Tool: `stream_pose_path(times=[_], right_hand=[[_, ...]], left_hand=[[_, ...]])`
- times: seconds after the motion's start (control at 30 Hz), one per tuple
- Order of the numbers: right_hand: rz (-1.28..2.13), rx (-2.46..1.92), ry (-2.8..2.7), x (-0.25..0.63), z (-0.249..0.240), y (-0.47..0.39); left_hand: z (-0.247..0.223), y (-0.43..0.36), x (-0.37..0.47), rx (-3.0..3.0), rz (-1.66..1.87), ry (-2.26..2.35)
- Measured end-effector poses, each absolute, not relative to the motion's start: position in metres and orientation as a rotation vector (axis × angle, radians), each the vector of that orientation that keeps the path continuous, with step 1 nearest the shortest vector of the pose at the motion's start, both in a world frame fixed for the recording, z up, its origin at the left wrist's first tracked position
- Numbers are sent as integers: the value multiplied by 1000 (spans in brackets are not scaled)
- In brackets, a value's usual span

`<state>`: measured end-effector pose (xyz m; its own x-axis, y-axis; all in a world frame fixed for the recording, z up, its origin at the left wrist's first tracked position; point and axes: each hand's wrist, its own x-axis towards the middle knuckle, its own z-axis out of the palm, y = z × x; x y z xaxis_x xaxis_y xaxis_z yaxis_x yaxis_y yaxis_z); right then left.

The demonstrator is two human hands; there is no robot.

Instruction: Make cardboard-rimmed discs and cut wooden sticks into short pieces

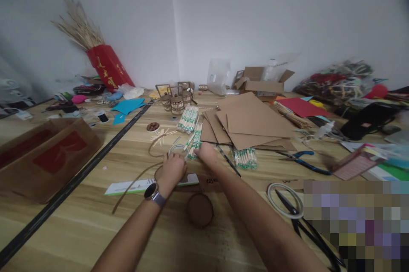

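Observation:
My left hand, with a watch on its wrist, has its fingers curled over the near edge of a white tape roll. Just right of it, my right hand is closed at the near end of a plastic pack of wooden sticks with green print; its fingertips are mostly hidden. A brown cardboard strip curves out to the left of my left hand. Under that hand lies a flat white-and-green package. Nearer me sits a round brown disc-like piece.
Cardboard sheets are stacked beyond my right hand. Pliers, another tape roll and black scissors lie to the right. A paper bag stands left. Small lidded buckets stand at the back.

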<state>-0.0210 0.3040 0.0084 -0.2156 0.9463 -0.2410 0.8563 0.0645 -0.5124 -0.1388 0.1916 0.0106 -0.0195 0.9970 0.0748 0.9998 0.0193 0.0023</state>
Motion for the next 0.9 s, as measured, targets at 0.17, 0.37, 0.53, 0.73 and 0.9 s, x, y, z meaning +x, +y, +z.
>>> stream_pose_path(times=[0.17,0.37,0.53,0.73,0.9], right_hand=[[939,-1871,-2117,-19,17,300],[1188,-1691,-2037,13,24,274],[1383,-1489,-1912,55,25,210],[1617,-1287,-1758,94,10,119],[1524,-1313,-1802,109,-3,85]], left_hand=[[14,188,-134,-2162,-228,-2269],[19,177,-133,-2182,-713,-2349],[21,168,-114,-2216,-1390,-2498],[26,158,-82,-2031,-2384,-2560],[29,143,-71,-1629,-2887,-2466]])
